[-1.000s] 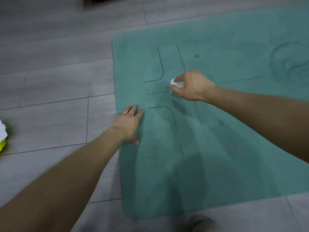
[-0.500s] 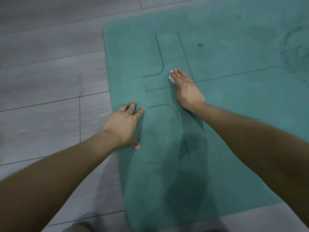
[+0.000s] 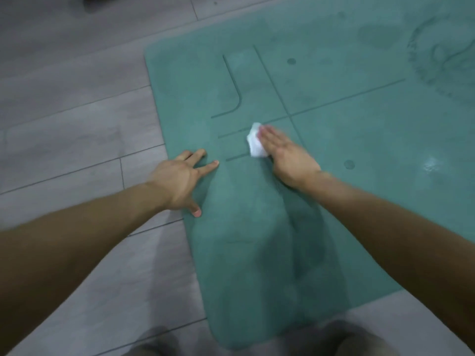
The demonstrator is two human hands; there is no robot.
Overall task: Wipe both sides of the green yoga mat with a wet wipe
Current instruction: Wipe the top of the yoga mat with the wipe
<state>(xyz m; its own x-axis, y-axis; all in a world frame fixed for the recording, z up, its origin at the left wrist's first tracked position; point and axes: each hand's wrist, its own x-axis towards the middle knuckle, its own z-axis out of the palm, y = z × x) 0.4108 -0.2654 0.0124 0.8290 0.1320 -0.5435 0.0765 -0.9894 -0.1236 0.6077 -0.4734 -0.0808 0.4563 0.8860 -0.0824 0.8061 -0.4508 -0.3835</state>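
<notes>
The green yoga mat (image 3: 334,140) lies flat on the floor, printed side up with dark alignment lines and a round emblem at the far right. My right hand (image 3: 285,155) lies flat with straight fingers on the white wet wipe (image 3: 255,143), pressing it against the mat near the line crossing. The wipe pokes out to the left of my fingers. My left hand (image 3: 180,179) rests open with spread fingers on the mat's left edge, thumb toward me.
Grey wood-look floor planks (image 3: 77,111) surround the mat on the left and near side. A wet glint (image 3: 431,163) shows on the mat to the right. My knees (image 3: 334,340) appear at the bottom edge.
My right hand went from pinching the wipe above the mat to pressing it flat, then slid it toward me along the mat. My left hand stayed on the mat's edge.
</notes>
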